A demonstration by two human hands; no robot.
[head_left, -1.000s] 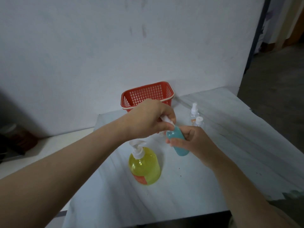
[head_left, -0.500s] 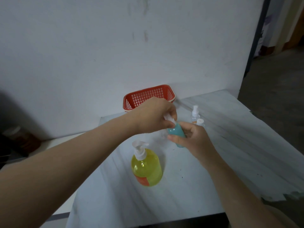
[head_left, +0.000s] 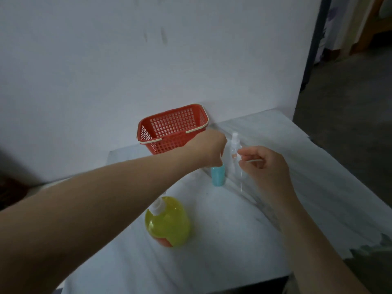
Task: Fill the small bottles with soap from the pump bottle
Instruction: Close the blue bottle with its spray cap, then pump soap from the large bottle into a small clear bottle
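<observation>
Tabletop (head_left: 233, 240) bears pump bottle (head_left: 167, 223) of yellow soap, near teal bottle (head_left: 218, 176).

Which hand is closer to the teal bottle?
Left. The left hand grips the teal bottle at its top; the right hand, pinching a white cap, is apart to its right.

A pale, scuffed wall (head_left: 95, 60) is rising behind a white marbled table (head_left: 233, 240) in dim light. At right, a dark post (head_left: 315, 39) is edging the wall, and grey floor (head_left: 350, 102) is running toward what may be wooden furniture (head_left: 375, 28).
</observation>
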